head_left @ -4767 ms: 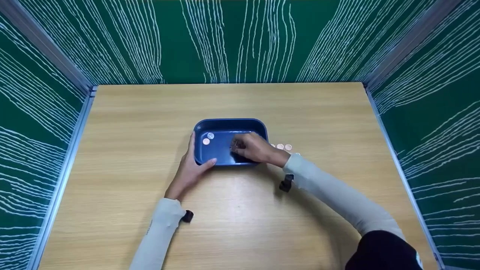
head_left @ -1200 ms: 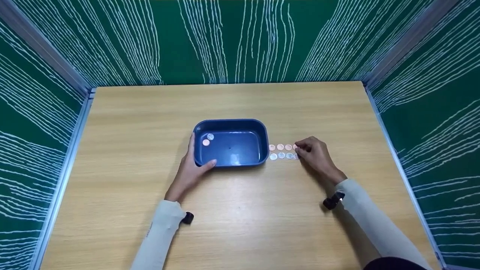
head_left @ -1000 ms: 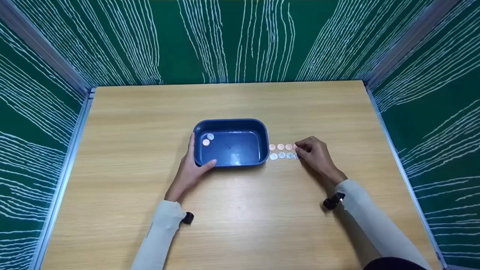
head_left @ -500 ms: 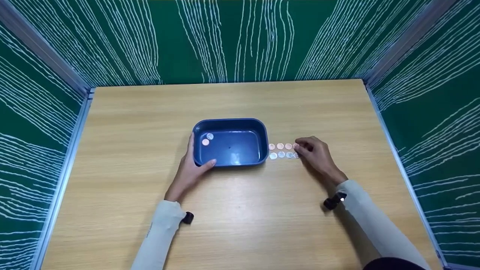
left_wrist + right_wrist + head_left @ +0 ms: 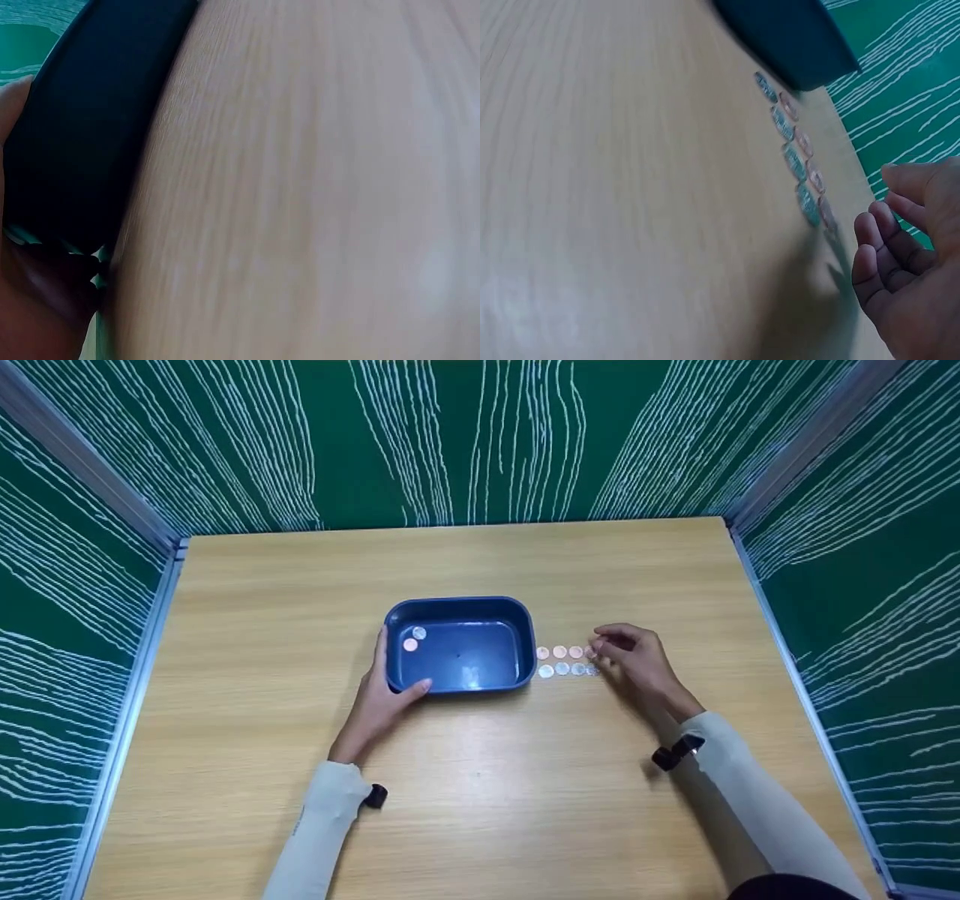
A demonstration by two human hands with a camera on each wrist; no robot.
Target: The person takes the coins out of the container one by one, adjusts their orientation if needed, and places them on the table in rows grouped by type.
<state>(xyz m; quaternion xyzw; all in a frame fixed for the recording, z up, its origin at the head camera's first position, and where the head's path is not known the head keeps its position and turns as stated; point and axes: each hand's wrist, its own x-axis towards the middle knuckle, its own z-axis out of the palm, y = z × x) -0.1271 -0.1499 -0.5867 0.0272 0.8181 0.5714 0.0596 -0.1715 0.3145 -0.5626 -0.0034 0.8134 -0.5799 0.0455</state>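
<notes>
A dark blue plastic tub point(image 5: 480, 690) stands mid-table, with one silver coin point(image 5: 419, 633) and one copper coin point(image 5: 410, 645) lying inside at its left. My left hand point(image 5: 373, 701) grips the tub's near left corner, thumb over the front rim and fingers along the left side. Right of the tub, a row of copper coins point(image 5: 559, 652) lies just behind a row of silver coins point(image 5: 562, 668). Above the right end of both rows hovers my right hand point(image 5: 641, 660); in the right wrist view its fingers point(image 5: 868, 277) are loosely bent and hold nothing visible.
Everything rests on a light wooden table point(image 5: 465, 810). Green panels point(image 5: 457, 442) with white wavy lines rise along the back and both sides, with metal edging at the corners.
My right hand has gone from inside the tub to the right end of the rows, where it set down a copper coin and has just lifted off. The left hand stays put.
</notes>
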